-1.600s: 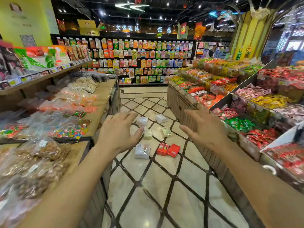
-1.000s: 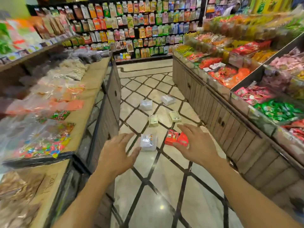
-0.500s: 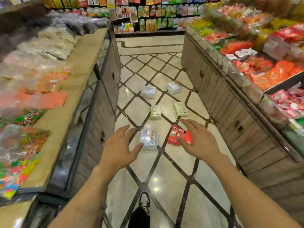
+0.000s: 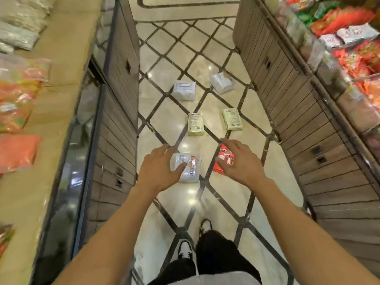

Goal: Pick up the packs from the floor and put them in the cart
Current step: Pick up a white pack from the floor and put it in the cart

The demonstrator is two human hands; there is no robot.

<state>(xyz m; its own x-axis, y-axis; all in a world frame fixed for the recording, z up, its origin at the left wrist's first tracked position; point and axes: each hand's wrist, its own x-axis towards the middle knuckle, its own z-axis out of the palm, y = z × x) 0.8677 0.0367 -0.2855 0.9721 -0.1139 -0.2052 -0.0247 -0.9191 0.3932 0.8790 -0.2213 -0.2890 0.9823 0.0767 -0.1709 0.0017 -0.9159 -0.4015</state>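
Several packs lie on the tiled aisle floor. Nearest is a white pack with orange print (image 4: 190, 169); my left hand (image 4: 159, 170) hovers over its left side, fingers spread, thumb across its front. Just right lies a red pack (image 4: 223, 161), partly covered by my right hand (image 4: 239, 161), fingers spread above it. I cannot tell whether either hand touches its pack. Farther off lie two pale green packs (image 4: 196, 124) (image 4: 232, 119) and two white packs (image 4: 184, 90) (image 4: 222, 81). No cart is in view.
Wooden display counters wall the aisle: the left counter (image 4: 117, 112) bears bagged sweets, the right counter (image 4: 298, 112) holds bins of red and orange snacks. My legs and shoes (image 4: 185, 250) stand on the floor below my arms.
The view has tilted down and moved closer to the floor. Both hands have dropped from mid-air to just over the nearest white and red packs.
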